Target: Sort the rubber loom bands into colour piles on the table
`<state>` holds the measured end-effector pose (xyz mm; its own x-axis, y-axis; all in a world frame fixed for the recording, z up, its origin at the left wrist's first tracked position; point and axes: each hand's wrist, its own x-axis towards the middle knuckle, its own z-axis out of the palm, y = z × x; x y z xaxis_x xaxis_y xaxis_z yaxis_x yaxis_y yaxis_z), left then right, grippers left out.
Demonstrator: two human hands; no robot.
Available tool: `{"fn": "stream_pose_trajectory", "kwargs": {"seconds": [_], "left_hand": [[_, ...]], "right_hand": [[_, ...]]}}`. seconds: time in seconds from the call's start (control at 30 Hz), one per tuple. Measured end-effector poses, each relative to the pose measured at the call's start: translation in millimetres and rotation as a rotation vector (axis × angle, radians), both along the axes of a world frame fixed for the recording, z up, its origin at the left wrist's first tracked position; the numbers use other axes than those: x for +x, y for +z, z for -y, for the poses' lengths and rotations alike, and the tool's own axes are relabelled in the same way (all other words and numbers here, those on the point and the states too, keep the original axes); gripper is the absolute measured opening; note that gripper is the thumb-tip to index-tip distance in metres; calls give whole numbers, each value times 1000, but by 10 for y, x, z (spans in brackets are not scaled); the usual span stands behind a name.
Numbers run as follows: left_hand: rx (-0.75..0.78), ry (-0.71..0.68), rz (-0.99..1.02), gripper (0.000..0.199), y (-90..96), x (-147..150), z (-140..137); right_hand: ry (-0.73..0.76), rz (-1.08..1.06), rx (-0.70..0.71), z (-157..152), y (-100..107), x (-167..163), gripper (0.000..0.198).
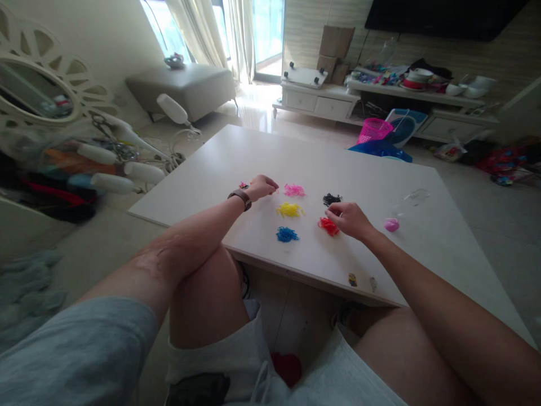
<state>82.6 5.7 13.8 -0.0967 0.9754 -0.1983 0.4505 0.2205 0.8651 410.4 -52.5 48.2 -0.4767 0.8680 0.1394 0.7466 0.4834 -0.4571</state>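
Observation:
Small heaps of rubber bands lie on the white table: pink bands, yellow bands, blue bands, black bands and red bands. My left hand, with a dark wristband, is just left of the pink heap. Its fingertips pinch what looks like a pink rubber band. Partly hidden behind that hand is a little mixed-colour pile. Between the black and red heaps, my right hand is closed, thumb and fingers together; anything in them is too small to see.
A pink ball-like thing and a clear plastic item lie right on the table. Near its front edge are a small yellow figure and a small pale piece. A lamp with white shades stands at the left.

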Motion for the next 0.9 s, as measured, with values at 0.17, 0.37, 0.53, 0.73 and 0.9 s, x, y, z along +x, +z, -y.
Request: {"fn": "stream_pose_trajectory", "kwargs": {"seconds": [0.17,0.37,0.53,0.73,0.9], "left_hand": [[48,116,142,17,-99,338,-101],[83,127,367,34,-119,407,-86],[69,66,500,31,-137,353,-90],[66,-26,583,26,-91,414,-98],[119,8,424,25,-40,326,-108]], "right_hand": [[6,-15,1,-2,-17,14,24],[-3,-14,-3,11,14,9,25],[-8,-15,-2,5,9,5,24],[-8,-13,1,8,26,-5,25],[-8,-7,-3,10,34,-5,25]]}}
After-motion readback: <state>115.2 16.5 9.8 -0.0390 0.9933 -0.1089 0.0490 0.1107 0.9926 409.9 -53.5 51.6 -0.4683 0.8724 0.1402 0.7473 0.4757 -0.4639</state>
